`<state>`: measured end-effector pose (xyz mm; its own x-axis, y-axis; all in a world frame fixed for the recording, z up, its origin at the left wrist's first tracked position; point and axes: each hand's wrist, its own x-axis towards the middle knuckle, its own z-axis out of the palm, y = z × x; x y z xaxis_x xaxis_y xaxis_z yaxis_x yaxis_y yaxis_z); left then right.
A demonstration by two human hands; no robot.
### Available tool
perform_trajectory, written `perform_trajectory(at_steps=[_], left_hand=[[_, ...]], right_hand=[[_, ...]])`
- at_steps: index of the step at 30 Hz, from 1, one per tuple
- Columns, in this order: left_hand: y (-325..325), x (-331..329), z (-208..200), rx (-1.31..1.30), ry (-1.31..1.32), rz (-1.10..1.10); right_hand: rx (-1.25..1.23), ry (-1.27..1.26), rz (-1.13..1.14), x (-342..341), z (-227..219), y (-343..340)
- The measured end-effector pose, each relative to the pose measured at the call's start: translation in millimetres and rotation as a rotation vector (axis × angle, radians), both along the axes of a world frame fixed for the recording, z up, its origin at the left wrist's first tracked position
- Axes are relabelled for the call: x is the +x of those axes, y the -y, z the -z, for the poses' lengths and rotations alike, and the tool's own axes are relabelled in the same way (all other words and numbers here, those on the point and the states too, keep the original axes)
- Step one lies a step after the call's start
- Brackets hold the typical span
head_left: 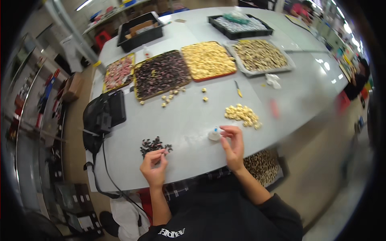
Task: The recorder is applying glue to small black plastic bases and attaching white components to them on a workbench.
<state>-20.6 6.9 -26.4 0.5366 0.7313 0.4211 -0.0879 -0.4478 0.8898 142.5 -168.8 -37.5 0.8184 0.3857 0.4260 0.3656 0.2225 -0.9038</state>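
Note:
My left hand [154, 168] is closed in a pinch at the near edge of a small heap of dark, curved pieces [150, 145]. Whatever lies between its fingertips is too small to make out. My right hand [234, 148] has thumb and fingers curled at the side of a small whitish bottle [214, 135] with a blue tip, and seems to grip it. Beyond that hand lies a pile of small gold-coloured pieces [243, 115]. Farther off are two single gold pieces [205, 99] and a scattered group of pale gold pieces [171, 96].
Across the table stand trays of pink pieces [119, 73], dark pieces [161, 74], gold pieces [208, 60] and brown-gold pieces [261, 55]. A yellow-handled knife [239, 90] and crumpled white tissue [273, 81] lie nearer. A black bag [98, 116] with a cable sits left.

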Motion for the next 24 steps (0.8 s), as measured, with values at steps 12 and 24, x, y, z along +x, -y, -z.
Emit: perform_trajectory(at_steps=[12,24], left_hand=[[-1.2,5.5,-1.6,-0.085,0.040,-0.037],[-14.4,-8.3,0.9,0.054,0.039,-0.237]], right_hand=[[-0.335,0.275,0.161,0.4,-7.8,-4.0],[-0.419,0.257,0.090,-10.7,-19.1,-14.2]])
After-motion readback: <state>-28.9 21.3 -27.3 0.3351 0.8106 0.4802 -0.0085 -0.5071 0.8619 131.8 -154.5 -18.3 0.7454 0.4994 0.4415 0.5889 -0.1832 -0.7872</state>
